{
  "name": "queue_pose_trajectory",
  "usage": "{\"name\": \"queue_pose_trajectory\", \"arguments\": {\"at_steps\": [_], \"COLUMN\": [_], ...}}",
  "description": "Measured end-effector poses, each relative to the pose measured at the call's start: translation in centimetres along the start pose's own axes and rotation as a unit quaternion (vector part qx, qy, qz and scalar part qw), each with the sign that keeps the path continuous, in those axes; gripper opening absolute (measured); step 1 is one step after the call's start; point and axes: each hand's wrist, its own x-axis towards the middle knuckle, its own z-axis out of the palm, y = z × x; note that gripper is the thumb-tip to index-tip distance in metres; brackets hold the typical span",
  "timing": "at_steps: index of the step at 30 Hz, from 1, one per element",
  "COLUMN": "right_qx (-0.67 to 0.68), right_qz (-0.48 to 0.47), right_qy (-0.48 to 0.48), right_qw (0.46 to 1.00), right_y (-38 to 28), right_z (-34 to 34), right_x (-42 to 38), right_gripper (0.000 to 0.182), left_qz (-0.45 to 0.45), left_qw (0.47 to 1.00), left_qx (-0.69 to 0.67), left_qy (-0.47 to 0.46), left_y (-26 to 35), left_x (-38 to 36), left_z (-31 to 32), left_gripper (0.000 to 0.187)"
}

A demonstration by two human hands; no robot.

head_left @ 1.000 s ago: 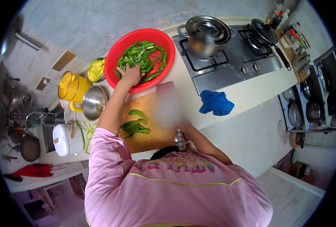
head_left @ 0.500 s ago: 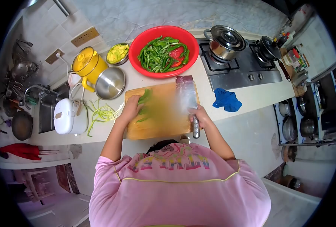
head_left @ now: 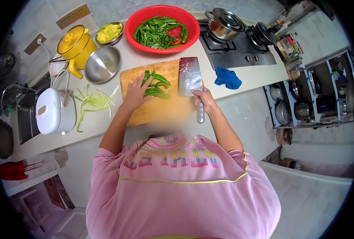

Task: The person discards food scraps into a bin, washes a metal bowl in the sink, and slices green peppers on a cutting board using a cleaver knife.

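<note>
My right hand (head_left: 205, 100) is closed around the handle of a cleaver (head_left: 191, 75), whose broad blade lies over the right side of the wooden cutting board (head_left: 135, 118). On the board, my left hand (head_left: 136, 94) rests with its fingers stretched out at the left end of several green peppers (head_left: 159, 78). The fingertips touch the peppers or lie just over them. A blurred patch hides the near middle of the board. Behind it stands a red basin (head_left: 161, 51) holding many cut green peppers (head_left: 155, 34) and a little red.
Left of the board are a steel bowl (head_left: 102, 63), a bowl of yellow slices (head_left: 110, 33), a yellow pot (head_left: 76, 47), pale green strips (head_left: 95, 100) and a white appliance (head_left: 53, 113). A blue cloth (head_left: 227, 77) lies right, near the stove (head_left: 240, 59) with its steel pot (head_left: 224, 26).
The view has shifted, so the counter sits higher and further left. My left hand has flattened from a curled grip, its fingers now stretched over the peppers. The cleaver stays in my right hand.
</note>
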Motion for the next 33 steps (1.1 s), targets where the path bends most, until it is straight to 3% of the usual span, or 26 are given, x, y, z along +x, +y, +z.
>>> {"name": "queue_pose_trajectory", "arguments": {"at_steps": [4,7,10,13,16,25,28,33], "right_qx": [0.0,-0.004,-0.01,0.01,0.01,-0.02,-0.063,-0.13], "right_qz": [-0.016,-0.034,-0.051,-0.042,-0.032,-0.001,0.011,0.005], "right_qy": [0.025,0.04,0.039,0.036,0.015,-0.041,-0.06,-0.107], "right_qw": [1.0,0.999,0.998,0.998,0.999,0.999,0.996,0.986], "right_y": [0.3,1.0,1.3,1.6,1.8,0.5,-0.9,-3.0], "right_z": [0.6,0.3,0.3,0.5,-0.2,-2.4,-3.0,-4.0], "right_x": [-2.8,-3.4,-3.8,-4.0,-3.1,-1.1,-1.3,-1.0], "right_gripper": [0.02,0.021,0.019,0.019,0.021,0.021,0.022,0.024], "left_qz": [0.002,0.008,0.078,0.113,0.109,0.014,0.031,-0.032], "left_qw": [0.997,0.997,0.982,0.985,0.988,0.978,0.978,0.975], "left_qx": [0.075,0.051,-0.06,-0.098,-0.044,-0.042,-0.096,-0.115], "left_qy": [-0.024,0.056,0.159,0.087,0.101,0.203,0.185,0.188], "left_y": [-0.2,-0.5,-1.7,-0.8,-0.4,2.3,3.6,6.5], "left_x": [-0.4,-1.0,-0.5,-0.8,-1.0,-1.2,-1.1,-1.3], "left_z": [-1.4,-1.1,-0.8,-1.2,-0.6,-0.8,0.6,1.7], "left_gripper": [0.084,0.072,0.052,0.03,0.021,0.017,0.016,0.018]}}
